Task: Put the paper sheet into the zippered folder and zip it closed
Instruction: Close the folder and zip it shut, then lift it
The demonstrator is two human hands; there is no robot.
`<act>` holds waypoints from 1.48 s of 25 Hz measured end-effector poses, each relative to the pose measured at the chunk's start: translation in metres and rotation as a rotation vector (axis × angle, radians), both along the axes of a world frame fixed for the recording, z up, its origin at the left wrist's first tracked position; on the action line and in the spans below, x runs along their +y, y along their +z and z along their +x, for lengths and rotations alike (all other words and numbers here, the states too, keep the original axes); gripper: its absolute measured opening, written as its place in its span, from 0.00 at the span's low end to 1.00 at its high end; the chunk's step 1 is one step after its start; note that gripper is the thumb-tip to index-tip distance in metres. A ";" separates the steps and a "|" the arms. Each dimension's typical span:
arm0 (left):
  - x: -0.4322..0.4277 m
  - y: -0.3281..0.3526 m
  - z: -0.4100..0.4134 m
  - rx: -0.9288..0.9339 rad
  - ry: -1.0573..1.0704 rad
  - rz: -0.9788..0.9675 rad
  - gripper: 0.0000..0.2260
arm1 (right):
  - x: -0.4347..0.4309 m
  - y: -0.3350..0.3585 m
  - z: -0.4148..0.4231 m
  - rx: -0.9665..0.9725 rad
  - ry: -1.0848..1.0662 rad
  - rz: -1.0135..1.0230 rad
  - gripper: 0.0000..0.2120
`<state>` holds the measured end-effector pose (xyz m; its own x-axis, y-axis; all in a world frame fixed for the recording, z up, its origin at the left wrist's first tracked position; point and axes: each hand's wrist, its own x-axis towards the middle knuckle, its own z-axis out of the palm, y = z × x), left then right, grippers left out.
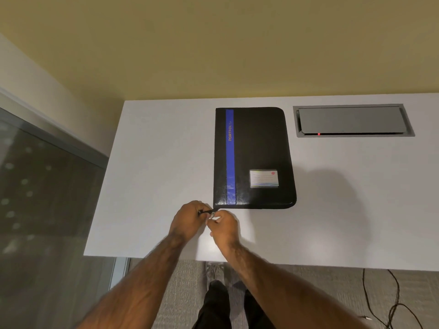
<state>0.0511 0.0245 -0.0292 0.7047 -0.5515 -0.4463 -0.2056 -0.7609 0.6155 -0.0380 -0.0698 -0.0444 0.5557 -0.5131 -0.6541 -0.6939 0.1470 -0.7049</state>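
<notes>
A black zippered folder (pixel 257 153) with a blue stripe and a small label card lies flat and closed on the white table (pixel 154 174). Both hands meet at its near left corner. My left hand (pixel 190 219) pinches the black zipper tail that sticks out from that corner. My right hand (pixel 223 225) pinches the small metal zipper pull (pixel 212 215) right beside it. No paper sheet is visible anywhere outside the folder.
A grey recessed cable box (pixel 351 121) with a red light is set into the table right of the folder. A yellow wall stands behind the table, a glass partition to the left. Black cables (pixel 394 302) lie on the carpet below the table's near edge.
</notes>
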 end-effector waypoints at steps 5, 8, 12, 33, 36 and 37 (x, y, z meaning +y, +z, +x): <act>0.004 -0.005 0.005 0.037 -0.008 -0.060 0.11 | -0.002 -0.012 0.010 0.068 -0.197 0.141 0.07; 0.005 -0.006 0.007 0.041 -0.017 -0.036 0.10 | -0.005 -0.013 0.009 0.073 -0.133 0.091 0.12; 0.007 -0.005 0.007 -0.062 -0.051 0.106 0.08 | -0.006 -0.015 0.005 0.143 0.240 -0.355 0.09; 0.008 -0.017 0.022 -0.165 -0.118 0.215 0.11 | -0.056 -0.026 -0.041 0.259 0.370 -0.823 0.14; 0.009 -0.019 0.022 -0.167 -0.122 0.213 0.11 | -0.077 -0.027 -0.055 0.293 0.319 -0.802 0.13; 0.010 -0.019 0.022 -0.170 -0.122 0.210 0.10 | -0.084 -0.028 -0.059 0.306 0.308 -0.801 0.13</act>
<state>0.0729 0.0341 -0.0485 0.7135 -0.5444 -0.4410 -0.3896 -0.8314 0.3961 -0.0974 -0.1539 -0.0719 0.6041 -0.7354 -0.3069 -0.7951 -0.5300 -0.2949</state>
